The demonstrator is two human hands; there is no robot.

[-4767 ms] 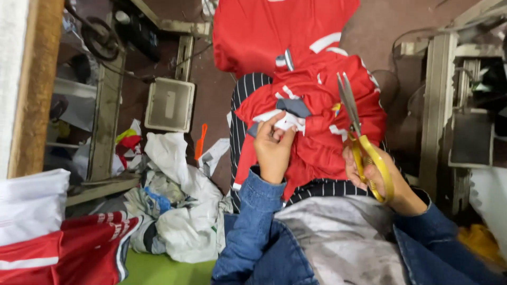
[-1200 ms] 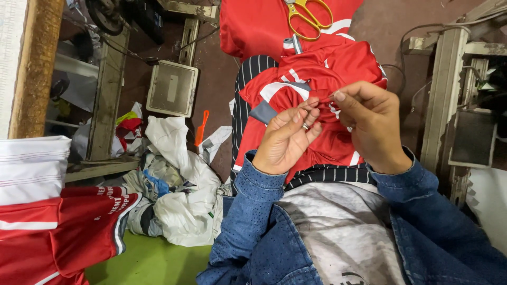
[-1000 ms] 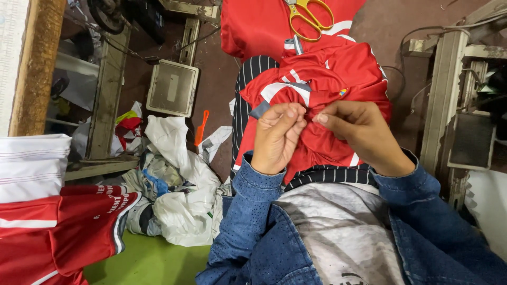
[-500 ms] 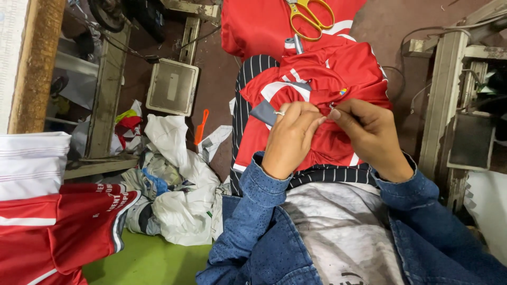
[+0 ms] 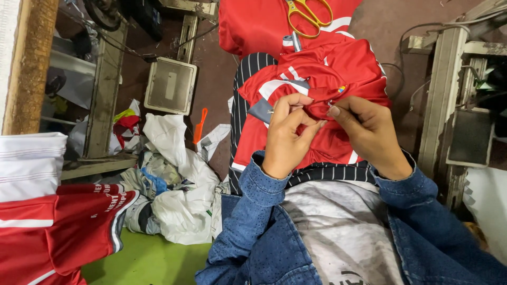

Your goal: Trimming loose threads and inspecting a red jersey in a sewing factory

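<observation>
I am pinching the slick red jersey (image 5: pixel 317 79) on my lap, left hand (image 5: pixel 288 137) and right hand (image 5: pixel 369 132) both clamped on bunched fabric; yellow-handled scissors (image 5: pixel 309 16) lying at twelve o'clock.

The person wears a blue denim jacket with buttoned cuffs at both wrists, open over a grey shirt bearing what seems to be a dark print, cut off at the bottom edge. Dark trousers with thin white stripes cover the lap. The left hand (image 5: pixel 288 134) and right hand (image 5: pixel 369 132) are bare.
</observation>
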